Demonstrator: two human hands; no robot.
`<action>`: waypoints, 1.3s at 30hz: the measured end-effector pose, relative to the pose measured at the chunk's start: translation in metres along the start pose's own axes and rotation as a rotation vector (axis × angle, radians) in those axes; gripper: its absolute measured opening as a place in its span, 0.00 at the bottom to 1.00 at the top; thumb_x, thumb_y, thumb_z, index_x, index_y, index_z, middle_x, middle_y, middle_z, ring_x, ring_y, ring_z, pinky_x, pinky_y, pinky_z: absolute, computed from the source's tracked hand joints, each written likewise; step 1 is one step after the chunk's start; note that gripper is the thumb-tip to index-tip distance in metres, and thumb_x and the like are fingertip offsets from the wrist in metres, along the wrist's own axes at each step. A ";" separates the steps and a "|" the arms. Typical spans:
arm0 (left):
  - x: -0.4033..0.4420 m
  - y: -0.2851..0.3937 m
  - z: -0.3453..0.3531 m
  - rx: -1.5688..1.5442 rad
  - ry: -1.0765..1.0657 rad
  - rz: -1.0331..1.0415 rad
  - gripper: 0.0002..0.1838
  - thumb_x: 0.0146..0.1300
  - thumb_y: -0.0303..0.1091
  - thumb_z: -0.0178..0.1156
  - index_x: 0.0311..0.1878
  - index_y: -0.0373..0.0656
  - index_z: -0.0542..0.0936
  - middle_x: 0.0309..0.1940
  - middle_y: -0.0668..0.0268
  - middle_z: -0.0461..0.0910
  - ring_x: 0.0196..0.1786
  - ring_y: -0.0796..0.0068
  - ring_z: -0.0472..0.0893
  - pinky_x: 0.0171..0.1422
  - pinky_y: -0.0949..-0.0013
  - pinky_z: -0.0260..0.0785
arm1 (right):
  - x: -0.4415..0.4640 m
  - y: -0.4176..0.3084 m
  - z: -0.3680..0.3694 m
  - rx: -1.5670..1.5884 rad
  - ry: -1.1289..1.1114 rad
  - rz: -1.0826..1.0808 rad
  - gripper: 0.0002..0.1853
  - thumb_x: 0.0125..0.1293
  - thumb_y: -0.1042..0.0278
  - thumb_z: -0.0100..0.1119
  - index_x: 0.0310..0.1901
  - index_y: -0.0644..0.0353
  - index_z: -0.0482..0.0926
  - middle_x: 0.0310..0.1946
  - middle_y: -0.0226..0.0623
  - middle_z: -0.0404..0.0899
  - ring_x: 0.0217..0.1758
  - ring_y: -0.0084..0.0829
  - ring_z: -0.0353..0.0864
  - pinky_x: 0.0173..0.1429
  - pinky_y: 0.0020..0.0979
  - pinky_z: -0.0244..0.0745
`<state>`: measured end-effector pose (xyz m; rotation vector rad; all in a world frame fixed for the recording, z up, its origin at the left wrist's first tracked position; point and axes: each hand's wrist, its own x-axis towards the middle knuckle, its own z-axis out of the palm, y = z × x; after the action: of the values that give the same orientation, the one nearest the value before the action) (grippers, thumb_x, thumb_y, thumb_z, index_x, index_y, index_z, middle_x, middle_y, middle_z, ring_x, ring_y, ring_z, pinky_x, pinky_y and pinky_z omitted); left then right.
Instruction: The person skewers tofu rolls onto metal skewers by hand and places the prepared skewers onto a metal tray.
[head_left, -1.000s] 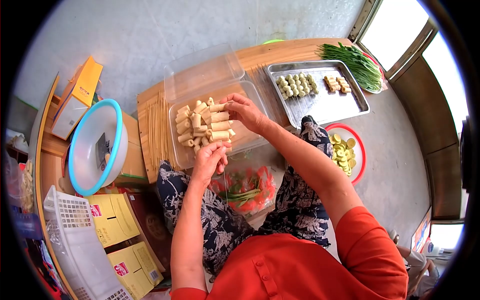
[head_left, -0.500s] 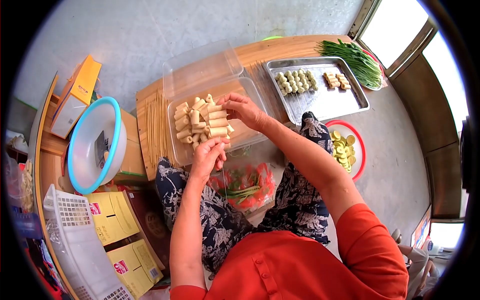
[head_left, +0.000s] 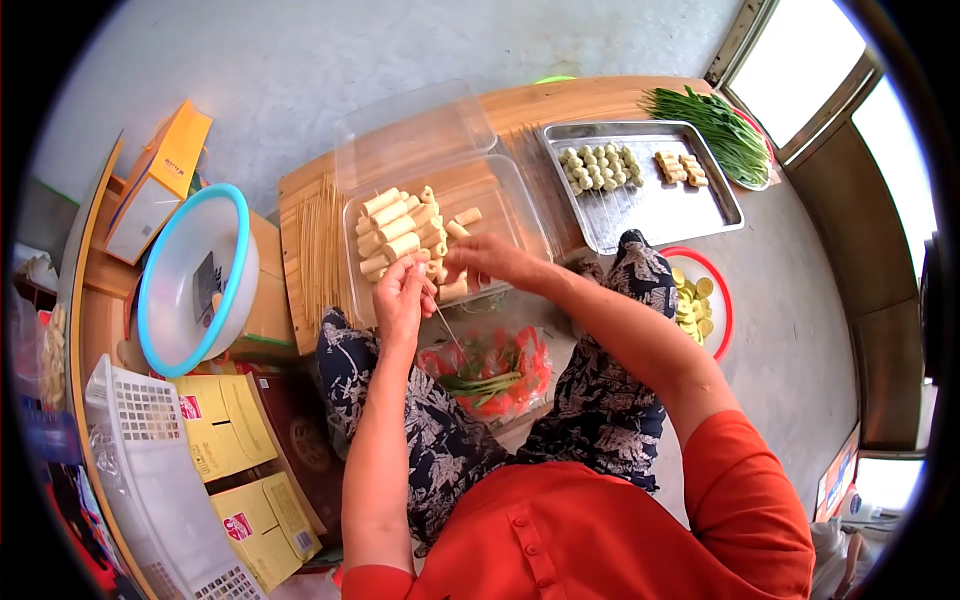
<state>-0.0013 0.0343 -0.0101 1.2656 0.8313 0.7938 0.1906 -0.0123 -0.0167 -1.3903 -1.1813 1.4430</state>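
My left hand [head_left: 403, 297] is closed in a pinch on a thin skewer [head_left: 452, 335], whose lower end sticks out below the fingers. Above that hand, several pale tube-shaped rolls [head_left: 398, 228] line up in a row on the skewer, tilted to the upper left. Behind them a heap of loose rolls [head_left: 432, 236] lies in a clear plastic container [head_left: 507, 205]. My right hand [head_left: 492, 262] reaches over the container's near side, fingers bent down and somewhat apart beside the loose rolls. Its fingertips are partly hidden, and no roll shows plainly in them.
Bare bamboo skewers [head_left: 318, 250] lie left of the container. On the right, a metal tray [head_left: 690, 222] holds skewered green balls and rolls, with leafy greens [head_left: 715, 130] beyond. A red-rimmed bowl [head_left: 728, 318] holds sliced pieces. At left stand a blue-rimmed basin [head_left: 243, 260] and yellow boxes [head_left: 225, 425].
The skewered rolls have swung left and tilted with my left hand. My right hand has left the upper end of the row and moved down to the loose rolls.
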 end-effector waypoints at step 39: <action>-0.009 -0.006 0.019 0.268 -0.136 -0.016 0.10 0.70 0.30 0.52 0.48 0.37 0.79 0.25 0.70 0.76 0.20 0.86 0.73 0.21 0.82 0.64 | -0.215 0.072 -0.299 -0.575 1.045 0.454 0.07 0.57 0.65 0.56 0.28 0.55 0.83 0.20 0.32 0.82 0.23 0.27 0.83 0.33 0.32 0.78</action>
<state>0.0113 0.0170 -0.0131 1.5302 0.8560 0.5884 0.5101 -0.2090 -0.0202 -2.4788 -0.5844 0.3998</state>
